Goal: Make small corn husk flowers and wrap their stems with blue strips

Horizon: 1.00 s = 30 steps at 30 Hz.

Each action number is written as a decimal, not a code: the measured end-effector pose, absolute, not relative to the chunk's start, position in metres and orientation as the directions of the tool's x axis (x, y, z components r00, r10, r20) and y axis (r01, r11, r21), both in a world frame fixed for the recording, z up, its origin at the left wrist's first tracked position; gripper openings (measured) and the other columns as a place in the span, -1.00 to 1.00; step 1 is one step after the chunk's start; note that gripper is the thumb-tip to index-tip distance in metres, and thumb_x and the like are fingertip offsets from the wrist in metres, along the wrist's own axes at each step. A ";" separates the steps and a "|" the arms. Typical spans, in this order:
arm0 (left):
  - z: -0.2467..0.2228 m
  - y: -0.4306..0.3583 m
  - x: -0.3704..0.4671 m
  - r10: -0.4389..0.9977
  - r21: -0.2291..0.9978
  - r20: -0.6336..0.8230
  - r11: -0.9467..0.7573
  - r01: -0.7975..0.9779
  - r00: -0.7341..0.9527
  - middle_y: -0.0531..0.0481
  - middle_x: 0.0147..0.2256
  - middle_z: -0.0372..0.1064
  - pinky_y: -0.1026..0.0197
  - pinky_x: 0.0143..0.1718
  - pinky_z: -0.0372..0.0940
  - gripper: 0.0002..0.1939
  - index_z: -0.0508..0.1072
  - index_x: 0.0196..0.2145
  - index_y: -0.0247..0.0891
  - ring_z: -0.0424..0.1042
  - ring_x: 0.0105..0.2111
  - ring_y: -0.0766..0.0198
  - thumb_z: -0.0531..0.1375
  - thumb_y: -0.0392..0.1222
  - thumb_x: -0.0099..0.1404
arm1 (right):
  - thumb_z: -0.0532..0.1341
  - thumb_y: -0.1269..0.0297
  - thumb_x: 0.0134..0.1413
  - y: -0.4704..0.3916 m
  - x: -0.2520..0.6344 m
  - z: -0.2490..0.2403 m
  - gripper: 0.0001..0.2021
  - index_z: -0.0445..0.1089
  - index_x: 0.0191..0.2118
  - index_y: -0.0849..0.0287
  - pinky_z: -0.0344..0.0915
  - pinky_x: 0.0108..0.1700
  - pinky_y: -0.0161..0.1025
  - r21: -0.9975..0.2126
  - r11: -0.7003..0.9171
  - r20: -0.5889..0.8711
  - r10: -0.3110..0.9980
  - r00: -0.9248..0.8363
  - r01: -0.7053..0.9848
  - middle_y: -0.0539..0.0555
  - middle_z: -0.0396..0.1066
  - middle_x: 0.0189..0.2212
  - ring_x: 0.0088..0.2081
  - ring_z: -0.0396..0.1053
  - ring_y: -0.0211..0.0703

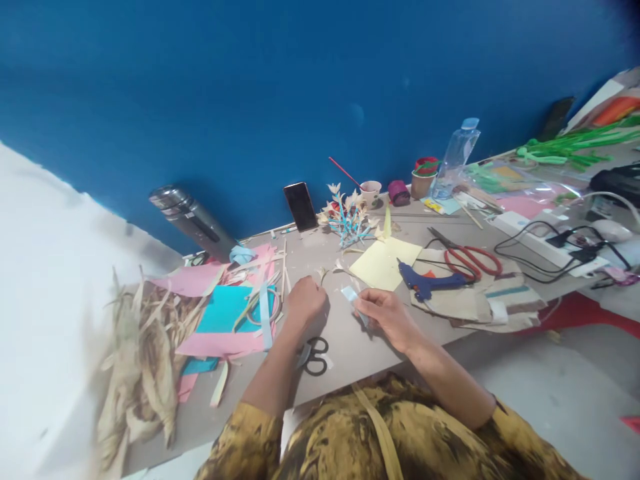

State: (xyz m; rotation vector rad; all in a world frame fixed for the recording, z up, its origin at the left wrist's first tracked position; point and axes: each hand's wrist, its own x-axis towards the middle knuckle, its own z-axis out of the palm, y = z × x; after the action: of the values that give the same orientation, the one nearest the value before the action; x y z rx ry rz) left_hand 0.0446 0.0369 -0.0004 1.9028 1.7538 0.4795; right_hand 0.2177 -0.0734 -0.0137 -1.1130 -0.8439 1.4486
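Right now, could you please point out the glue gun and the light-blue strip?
Glue gun point(434, 283): head view, middle of its blue body.
Light-blue strip point(350, 294): head view, on its exposed upper part.

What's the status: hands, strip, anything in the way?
Right hand pinching pale blue strip. Left hand curled, can't tell if holding anything. Black scissors on table near front edge, possibly in the way.

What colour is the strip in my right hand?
The strip is light blue; the head view shows it best.
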 end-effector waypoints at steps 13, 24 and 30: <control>0.027 -0.029 0.042 0.944 0.972 -0.216 0.232 -0.034 0.250 0.05 -0.61 0.43 0.29 -0.52 0.30 -0.74 0.46 -0.36 -0.28 0.39 -0.61 0.32 0.40 -0.12 0.06 | 0.35 -0.06 0.05 -0.069 0.195 0.012 -0.62 0.43 -0.48 0.18 0.00 -0.57 -0.36 -0.965 -0.011 -0.010 1.000 -0.005 -0.264 -0.09 0.26 -0.64 -0.62 0.09 -0.37; 0.029 -0.038 0.034 0.946 0.974 -0.219 0.227 -0.005 0.240 0.03 -0.57 0.46 0.35 -0.62 0.19 -0.70 0.56 -0.31 -0.32 0.31 -0.66 0.41 0.42 -0.10 0.04 | 0.34 0.00 0.04 -0.070 0.194 0.011 -0.68 0.47 -0.41 0.20 0.04 -0.51 -0.35 -0.998 0.044 0.037 0.991 0.128 -0.052 -0.07 0.26 -0.60 -0.55 0.10 -0.33; 0.025 -0.038 0.032 0.925 0.930 -0.225 0.297 -0.215 0.305 0.00 -0.50 0.48 0.38 -0.65 0.11 -0.71 0.55 -0.33 -0.33 0.26 -0.66 0.47 0.40 -0.05 0.10 | 0.31 0.04 0.08 -0.073 0.196 0.007 -0.73 0.47 -0.37 0.18 0.06 -0.53 -0.35 -0.998 0.048 0.036 0.974 0.222 -0.048 -0.08 0.25 -0.61 -0.57 0.10 -0.32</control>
State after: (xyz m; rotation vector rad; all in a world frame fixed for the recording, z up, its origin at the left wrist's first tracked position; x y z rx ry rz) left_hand 0.0323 -0.0383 0.0251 0.9483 0.9382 0.9275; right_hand 0.1963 -0.0734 0.0074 -1.2373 -1.0266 1.0388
